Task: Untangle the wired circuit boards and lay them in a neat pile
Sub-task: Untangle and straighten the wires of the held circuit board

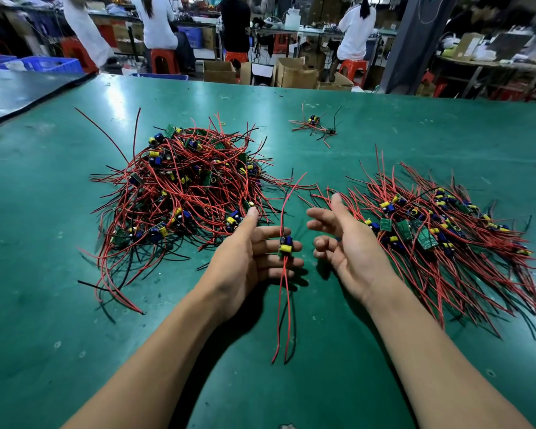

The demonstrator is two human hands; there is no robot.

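Here we go: I've got one board [285, 245] clear of the mess, sitting dead centre between the hands. It lies against the straightened fingers of my left hand [248, 258], thumb up and off it, so I see it carried rather than pinched. Its red leads [283, 305] run up toward 12 o'clock and trail down toward 6, hanging free of everything else.

My right hand [350, 246] is just beside it at 3 o'clock, palm turned in, fingers loosely curled and holding nothing.

The tangled heap [186, 187] sits at 10 o'clock on the green table [353, 382], and the sorted pile [430, 230] is at 2 o'clock with its wires combed roughly one way. There's a small stray cluster [314, 125] far out at 12.

I'd call this the transfer step: one piece is separated but not yet laid down. Next, I reckon the right hand takes the board. It should then go onto the 2 o'clock pile with its leads running the same way as the rest. After that, it's back to the heap.
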